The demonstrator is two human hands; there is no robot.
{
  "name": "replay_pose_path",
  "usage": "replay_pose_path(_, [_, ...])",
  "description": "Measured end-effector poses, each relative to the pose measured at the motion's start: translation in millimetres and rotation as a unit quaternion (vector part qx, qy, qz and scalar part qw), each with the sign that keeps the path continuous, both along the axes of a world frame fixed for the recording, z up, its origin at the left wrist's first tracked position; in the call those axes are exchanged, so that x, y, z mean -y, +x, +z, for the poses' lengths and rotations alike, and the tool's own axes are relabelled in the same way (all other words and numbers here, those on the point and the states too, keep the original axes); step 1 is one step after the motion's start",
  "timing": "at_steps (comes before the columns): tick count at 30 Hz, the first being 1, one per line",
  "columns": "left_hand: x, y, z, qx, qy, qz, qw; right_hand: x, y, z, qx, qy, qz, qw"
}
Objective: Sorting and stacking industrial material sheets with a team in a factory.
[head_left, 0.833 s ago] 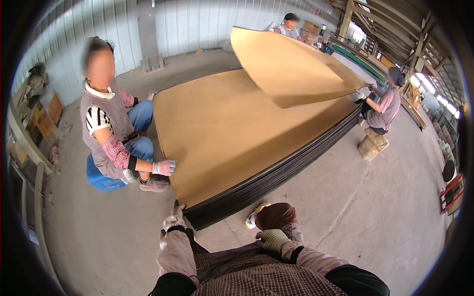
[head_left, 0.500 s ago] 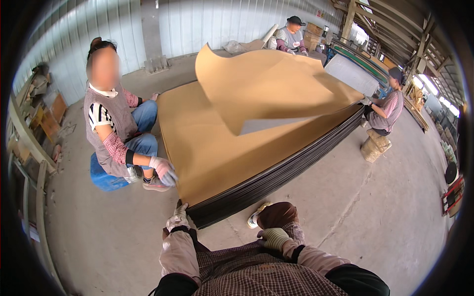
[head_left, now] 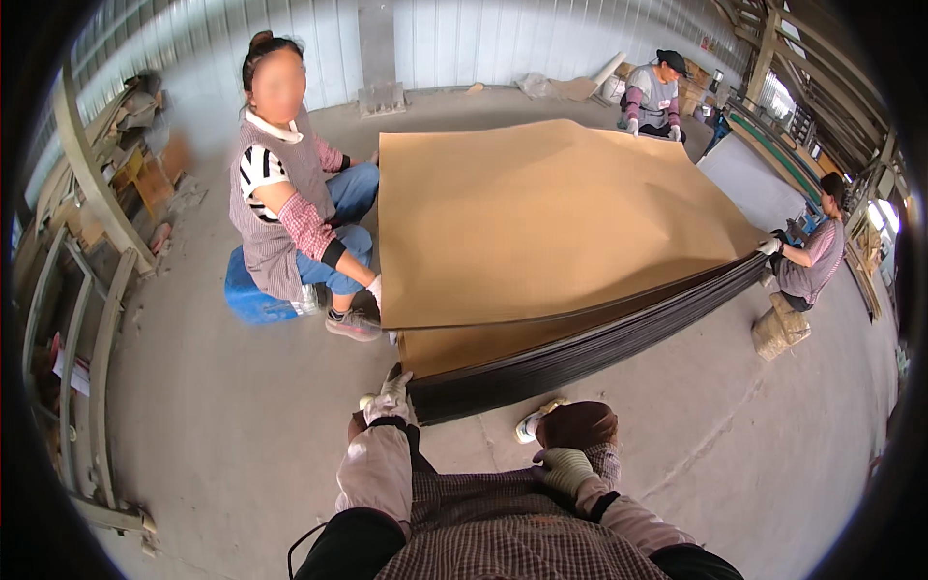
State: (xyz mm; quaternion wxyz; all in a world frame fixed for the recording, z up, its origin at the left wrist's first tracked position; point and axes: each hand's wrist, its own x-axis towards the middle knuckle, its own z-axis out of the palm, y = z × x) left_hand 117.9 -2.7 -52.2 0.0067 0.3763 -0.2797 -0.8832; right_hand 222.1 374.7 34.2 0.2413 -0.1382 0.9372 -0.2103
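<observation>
Found the gloved right hand (head_left: pixel 563 469) resting on the raised right knee, fingers loosely curled, holding nothing. Found the gloved left hand (head_left: pixel 391 394) stretched forward to the near corner of the stack (head_left: pixel 580 353), fingertips touching the corner edge; could not tell whether closed on a sheet edge or merely laid against it.

Located the stack low on the concrete floor (head_left: pixel 242 416), directly ahead of the knees: many thin dark-edged layers, with a tan face showing at the near corner. Located the top sheet (head_left: pixel 541 217), large and tan, lifted clear of the stack along the near edge and bowed upward across the middle.

Judged the top sheet thin, light for its area and flexible rather than stiff, given the sag and ripple between holding points. Judged liable to crease, crack or tear if carried from one point only. Judged best taken at corners and edges, several holds at once, with gloves against sharp edges.

Noted a seated person's gloved hand (head_left: pixel 375 288) at the left edge, beside a blue stool (head_left: pixel 253 295). Noted a second person's gloved hand (head_left: pixel 768 246) at the right corner, near a block seat (head_left: pixel 778 329). Noted a third person (head_left: pixel 655 92) at the far edge, hands down by the sheet.
</observation>
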Motion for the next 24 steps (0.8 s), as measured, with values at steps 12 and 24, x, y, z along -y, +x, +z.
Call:
replay_pose_path(12, [-9.2,8.8,14.2,-0.012,0.076,0.029,0.997,-7.3,-6.1,-10.5,-0.007,-0.001,0.016,1.000])
replay_pose_path(24, [-3.4,2.5,-11.1,0.005,0.074,0.022,0.997,-8.7,-10.7,-13.2,0.006,0.017,0.025,1.000])
